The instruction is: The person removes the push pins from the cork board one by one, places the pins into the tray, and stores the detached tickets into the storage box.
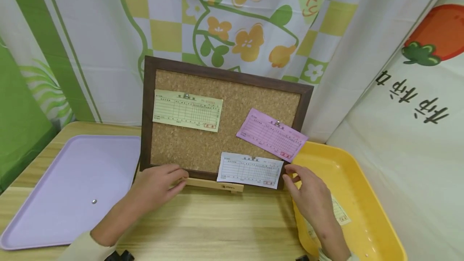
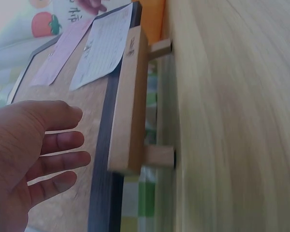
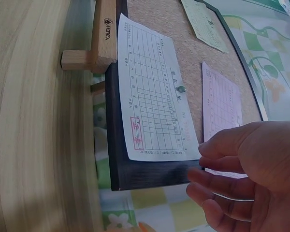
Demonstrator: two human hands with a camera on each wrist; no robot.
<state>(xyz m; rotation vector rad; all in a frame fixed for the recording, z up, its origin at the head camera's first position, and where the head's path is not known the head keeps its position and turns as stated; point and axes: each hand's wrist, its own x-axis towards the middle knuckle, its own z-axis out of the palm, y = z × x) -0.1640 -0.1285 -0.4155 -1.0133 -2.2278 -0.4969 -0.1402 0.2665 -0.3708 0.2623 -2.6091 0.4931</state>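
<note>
Clock directions are taken from the middle of the board as seen in the head view. At eight o'clock, far left, a purple tray [image 1: 76,172] is set on the wooden table [image 1: 253,216], and a silver pin [image 1: 94,201] is held on its surface. Nearer in, also toward eight o'clock, the left hand [image 1: 156,188] is held by the board's lower left corner; its fingers are relaxed and slightly bent, and nothing is grasped. The dark-framed cork board [image 1: 232,96] is propped upright, tilted, on a wooden stand [image 1: 214,185] at six o'clock. A yellow-green slip [image 1: 188,112] is pinned at ten o'clock; a white slip [image 1: 250,172], at five, is laid over the lower frame; a pink slip [image 1: 272,136], past three, is slanted across the right frame. At four o'clock the right hand [image 1: 311,196] is held beside the white slip's right end, its fingers loosely curved and nothing grasped; whether the frame is touched cannot be told. Beyond it, a yellow tray [image 1: 342,168] is placed, in which a pale slip [image 1: 340,212] is partly hidden by the forearm.
</note>
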